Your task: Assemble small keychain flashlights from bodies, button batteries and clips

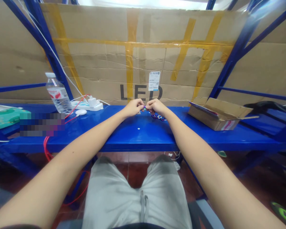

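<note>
A taped cardboard sheet (143, 54) stands behind the blue table (138, 132). An open cardboard box (218, 114) lies to the right, a water bottle (58, 93) and a white power strip (89, 104) to the left. Far back at the middle, the left hand (133, 107) and the right hand (156, 106) meet, fingertips pinched together on a small coloured clip (144, 108) held between them just above the table. A little heap of coloured clips (158, 117) lies on the table just under the right hand.
</note>
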